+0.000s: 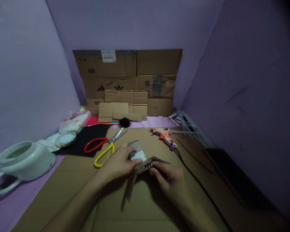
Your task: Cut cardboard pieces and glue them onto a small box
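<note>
A small folded cardboard piece (132, 187) is held between my two hands above a large flat cardboard sheet (125, 211). Its panels bend at several angles, and a pale, shiny face (140, 155) shows on the far side. My left hand (118, 162) is closed on its left part, thumb on the near edge and fingers behind. On the right, my right hand (172, 180) pinches it from below, with some fingertips hidden. Scissors (112, 138) with one red and one yellow handle lie open just beyond my left hand. A patterned glue gun (164, 136) rests beyond my right hand.
A white teapot-like pot (36, 162) and a round lid (65, 139) stand at left. Cardboard panels (157, 59) lean against the back wall, with black yarn (125, 122) before them. Glue sticks (192, 127) lie at right; a black cord (200, 185) runs toward me.
</note>
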Demonstrator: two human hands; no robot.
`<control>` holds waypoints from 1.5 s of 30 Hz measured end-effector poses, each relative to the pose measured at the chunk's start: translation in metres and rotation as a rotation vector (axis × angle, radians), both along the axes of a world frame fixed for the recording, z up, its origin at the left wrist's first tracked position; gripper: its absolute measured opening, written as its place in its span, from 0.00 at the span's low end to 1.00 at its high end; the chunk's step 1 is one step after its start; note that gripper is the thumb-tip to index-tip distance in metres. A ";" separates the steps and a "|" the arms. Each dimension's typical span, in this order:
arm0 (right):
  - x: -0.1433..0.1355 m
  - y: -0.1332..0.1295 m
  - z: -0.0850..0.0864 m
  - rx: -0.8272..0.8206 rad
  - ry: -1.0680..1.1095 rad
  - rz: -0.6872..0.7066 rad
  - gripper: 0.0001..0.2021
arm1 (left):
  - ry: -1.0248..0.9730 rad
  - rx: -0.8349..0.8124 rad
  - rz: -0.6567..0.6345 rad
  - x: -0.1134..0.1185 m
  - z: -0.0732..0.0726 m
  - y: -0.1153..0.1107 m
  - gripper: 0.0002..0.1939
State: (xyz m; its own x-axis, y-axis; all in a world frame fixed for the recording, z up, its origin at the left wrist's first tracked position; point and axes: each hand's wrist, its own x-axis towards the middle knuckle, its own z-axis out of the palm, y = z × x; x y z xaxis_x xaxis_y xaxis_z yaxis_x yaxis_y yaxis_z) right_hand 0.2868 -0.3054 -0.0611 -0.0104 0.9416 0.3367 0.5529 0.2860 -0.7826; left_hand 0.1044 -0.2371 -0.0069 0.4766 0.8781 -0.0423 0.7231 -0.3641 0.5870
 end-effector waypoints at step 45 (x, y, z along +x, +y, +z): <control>0.016 0.020 -0.005 -0.270 0.164 0.326 0.52 | -0.070 -0.382 -0.138 -0.031 0.012 -0.027 0.42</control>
